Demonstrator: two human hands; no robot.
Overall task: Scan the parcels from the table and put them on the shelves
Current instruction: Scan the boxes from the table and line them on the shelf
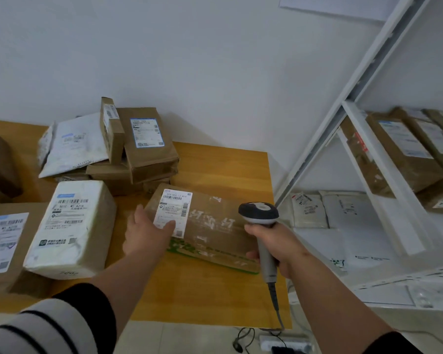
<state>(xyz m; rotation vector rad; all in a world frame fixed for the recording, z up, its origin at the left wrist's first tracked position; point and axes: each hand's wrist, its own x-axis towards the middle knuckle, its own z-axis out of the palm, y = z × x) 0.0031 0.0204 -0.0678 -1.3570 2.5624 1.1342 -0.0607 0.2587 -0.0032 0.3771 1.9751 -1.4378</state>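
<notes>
Scanning step. The left hand (149,232) lay flat, fingers (169,227) spread, on the label (174,213) of a flat brown parcel (210,226) on the tabletop (215,162). The right hand (274,241) gripped a scanner (260,213), its head just right of those fingers, above the parcel. Next, probably, aim at the barcode beyond the fingertips, then carry the parcel to the shelves (363,159) further right. The parcel looked taped and scuffed.
</notes>
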